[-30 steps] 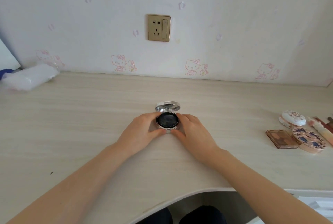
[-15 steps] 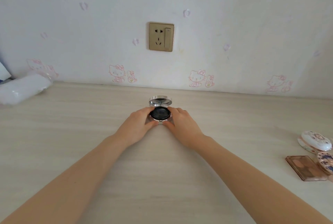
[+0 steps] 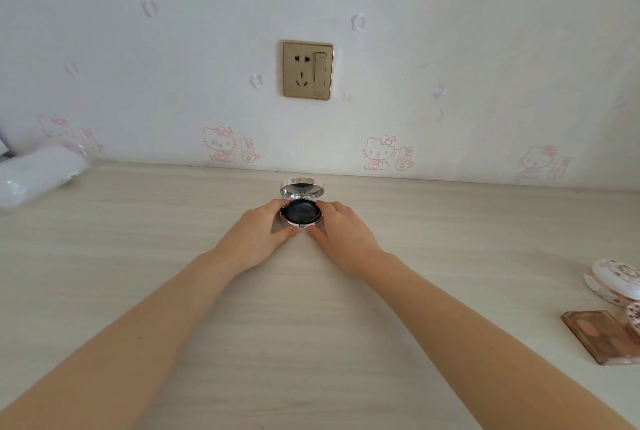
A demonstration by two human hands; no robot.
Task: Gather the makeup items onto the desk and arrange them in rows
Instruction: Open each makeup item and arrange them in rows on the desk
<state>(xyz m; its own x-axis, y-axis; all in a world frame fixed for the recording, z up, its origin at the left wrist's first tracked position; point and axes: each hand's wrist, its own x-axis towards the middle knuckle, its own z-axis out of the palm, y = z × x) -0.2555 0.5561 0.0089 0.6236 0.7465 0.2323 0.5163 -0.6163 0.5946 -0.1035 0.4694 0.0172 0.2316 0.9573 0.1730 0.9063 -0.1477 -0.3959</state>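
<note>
I see the left hand (image 3: 258,234) and right hand (image 3: 341,234) holding the open cushion compact (image 3: 300,213) from either side, fingers curled round its base. It sits far back on the tabletop (image 3: 138,256), lid raised, under the wall socket (image 3: 308,69). An eyeshadow palette (image 3: 599,336) lies well apart on the right.

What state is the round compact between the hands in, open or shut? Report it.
Open. On the compact, the mirrored lid stands raised, the dark inside exposed; left hand and right hand hold it.

The compact (image 3: 301,215) lies on the desk (image 3: 311,332) between my left hand (image 3: 258,239) and right hand (image 3: 343,239); a palette (image 3: 595,336) lies far right.
</note>
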